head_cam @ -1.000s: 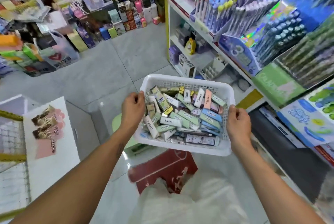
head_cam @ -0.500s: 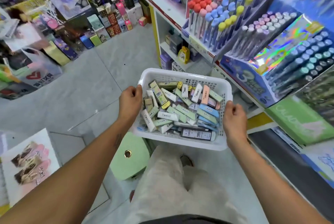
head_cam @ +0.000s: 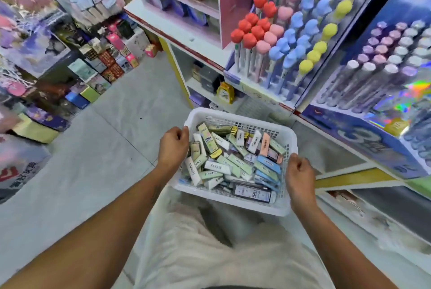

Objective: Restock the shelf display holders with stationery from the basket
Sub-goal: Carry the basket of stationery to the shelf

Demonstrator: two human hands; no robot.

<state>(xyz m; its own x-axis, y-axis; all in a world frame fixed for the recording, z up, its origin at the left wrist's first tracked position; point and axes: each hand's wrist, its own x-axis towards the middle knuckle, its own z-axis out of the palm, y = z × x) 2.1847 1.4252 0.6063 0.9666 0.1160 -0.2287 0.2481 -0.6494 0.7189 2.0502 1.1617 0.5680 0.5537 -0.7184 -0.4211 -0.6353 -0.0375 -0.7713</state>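
Gripping the white basket (head_cam: 235,202) by its side rims, the left hand (head_cam: 173,146) and right hand (head_cam: 299,175) hold it at the frame's centre, full of small stationery boxes (head_cam: 233,162), below the pen holders (head_cam: 275,38) at upper right.

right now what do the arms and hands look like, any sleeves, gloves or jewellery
Both arms are bare to the frame's edge: no sleeves show. The left hand and right hand wear no gloves, and no rings or watch are visible. A faint dark mark, perhaps a tattoo, shows on the left forearm.
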